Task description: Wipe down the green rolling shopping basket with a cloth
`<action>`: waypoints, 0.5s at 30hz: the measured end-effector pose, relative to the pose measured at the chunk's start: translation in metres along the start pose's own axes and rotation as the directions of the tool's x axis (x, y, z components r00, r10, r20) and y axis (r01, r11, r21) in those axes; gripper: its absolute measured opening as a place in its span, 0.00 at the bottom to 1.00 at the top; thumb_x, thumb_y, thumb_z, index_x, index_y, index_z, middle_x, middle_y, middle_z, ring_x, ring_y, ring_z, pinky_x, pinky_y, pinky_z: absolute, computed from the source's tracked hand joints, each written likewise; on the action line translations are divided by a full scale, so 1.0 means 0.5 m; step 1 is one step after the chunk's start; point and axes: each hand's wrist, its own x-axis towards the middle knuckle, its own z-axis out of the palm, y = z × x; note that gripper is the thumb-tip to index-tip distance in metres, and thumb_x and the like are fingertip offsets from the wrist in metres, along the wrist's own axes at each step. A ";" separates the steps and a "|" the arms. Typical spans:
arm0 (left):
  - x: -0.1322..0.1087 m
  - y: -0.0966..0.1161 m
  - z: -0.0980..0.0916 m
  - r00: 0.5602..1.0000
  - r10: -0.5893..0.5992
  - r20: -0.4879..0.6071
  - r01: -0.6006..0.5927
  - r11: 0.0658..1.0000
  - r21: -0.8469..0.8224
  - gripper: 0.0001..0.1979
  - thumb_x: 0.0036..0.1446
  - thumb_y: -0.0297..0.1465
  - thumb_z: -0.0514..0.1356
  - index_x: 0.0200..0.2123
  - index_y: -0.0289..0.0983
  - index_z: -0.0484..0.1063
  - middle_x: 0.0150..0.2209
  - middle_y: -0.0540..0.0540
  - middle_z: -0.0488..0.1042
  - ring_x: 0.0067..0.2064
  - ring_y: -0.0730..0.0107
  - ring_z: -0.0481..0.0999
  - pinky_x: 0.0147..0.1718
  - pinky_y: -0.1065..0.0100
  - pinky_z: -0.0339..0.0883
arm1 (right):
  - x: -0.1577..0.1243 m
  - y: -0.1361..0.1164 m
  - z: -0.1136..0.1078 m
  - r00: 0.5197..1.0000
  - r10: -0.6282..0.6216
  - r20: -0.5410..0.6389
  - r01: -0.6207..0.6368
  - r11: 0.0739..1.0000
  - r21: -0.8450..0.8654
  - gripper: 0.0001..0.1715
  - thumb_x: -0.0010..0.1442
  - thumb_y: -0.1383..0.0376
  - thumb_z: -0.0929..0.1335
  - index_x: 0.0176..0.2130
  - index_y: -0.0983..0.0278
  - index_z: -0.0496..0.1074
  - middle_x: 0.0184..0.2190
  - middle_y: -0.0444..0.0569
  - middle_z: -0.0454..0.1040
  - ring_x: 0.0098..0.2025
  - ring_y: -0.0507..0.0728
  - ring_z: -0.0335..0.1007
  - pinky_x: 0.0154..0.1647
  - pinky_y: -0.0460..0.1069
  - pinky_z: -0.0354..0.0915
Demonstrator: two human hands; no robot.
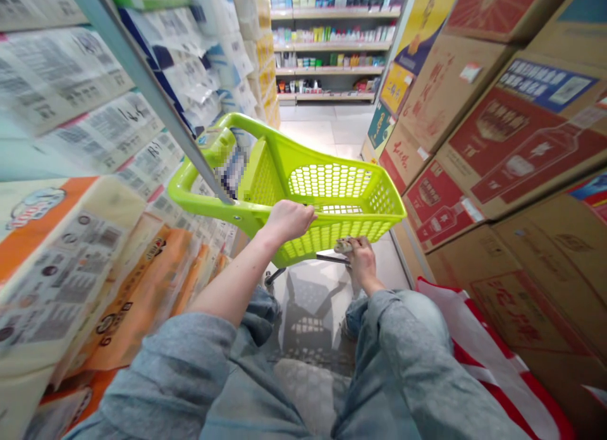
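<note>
A small lime-green shopping cart (344,224) with a perforated basket stands tilted sideways in front of me. The fingers of my left hand (290,221) are wrapped over the near rim of the basket. Lower down, my right hand (363,262) holds a crumpled, pale, dirty-looking cloth (343,244) against or close beside the basket's underside; I cannot tell whether it touches. A grey metal pole (156,102) rises from the cart's handle end toward the upper left. Part of the dark lower frame (332,258) shows under the basket.
Stacked paper packs (90,250) line the left side. Cardboard cartons (516,130) are piled along the right, with a red and white bag (493,364) beside my leg. Shelves of small goods (334,45) stand at the far end beyond the tiled floor (327,127).
</note>
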 end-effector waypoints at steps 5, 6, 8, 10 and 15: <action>0.002 0.000 -0.001 1.000 -0.013 0.023 0.012 1.000 0.010 0.23 0.64 0.40 0.43 0.34 0.35 0.74 0.30 0.38 0.77 0.33 0.59 0.77 0.30 0.65 0.60 | 0.009 0.071 -0.043 0.938 0.282 -0.202 -0.247 0.952 0.182 0.15 0.54 0.67 0.62 0.41 0.66 0.73 0.40 0.53 0.68 0.39 0.57 0.66 0.44 0.55 0.65; 0.002 0.001 -0.001 1.000 -0.012 0.025 0.012 1.000 0.012 0.23 0.64 0.40 0.43 0.34 0.35 0.74 0.30 0.38 0.77 0.33 0.59 0.77 0.30 0.65 0.60 | 0.013 0.077 -0.046 0.913 0.333 -0.236 -0.284 0.934 0.218 0.16 0.53 0.67 0.62 0.40 0.66 0.73 0.40 0.53 0.68 0.39 0.57 0.67 0.45 0.56 0.65; 0.002 0.002 -0.002 1.000 -0.009 0.024 0.008 1.000 0.024 0.23 0.64 0.40 0.42 0.34 0.35 0.74 0.29 0.39 0.77 0.32 0.58 0.77 0.29 0.65 0.60 | 0.020 0.083 -0.043 0.859 0.426 -0.284 -0.343 0.891 0.298 0.15 0.51 0.66 0.63 0.39 0.68 0.73 0.39 0.54 0.69 0.40 0.58 0.67 0.46 0.57 0.64; 0.002 0.004 -0.003 1.000 -0.008 0.025 0.007 0.999 0.041 0.24 0.64 0.40 0.42 0.34 0.36 0.74 0.29 0.40 0.77 0.32 0.58 0.77 0.28 0.66 0.59 | 0.024 0.081 -0.029 0.831 0.486 -0.271 -0.354 0.838 0.416 0.16 0.50 0.65 0.64 0.39 0.68 0.72 0.38 0.54 0.71 0.40 0.58 0.68 0.47 0.58 0.63; 0.005 0.010 -0.008 0.999 -0.018 0.033 0.016 0.998 0.063 0.23 0.64 0.40 0.42 0.35 0.36 0.73 0.30 0.40 0.78 0.32 0.59 0.78 0.28 0.66 0.59 | 0.027 0.058 0.028 0.850 0.502 -0.160 -0.319 0.732 0.603 0.22 0.48 0.61 0.66 0.43 0.67 0.71 0.39 0.55 0.73 0.41 0.59 0.68 0.48 0.56 0.64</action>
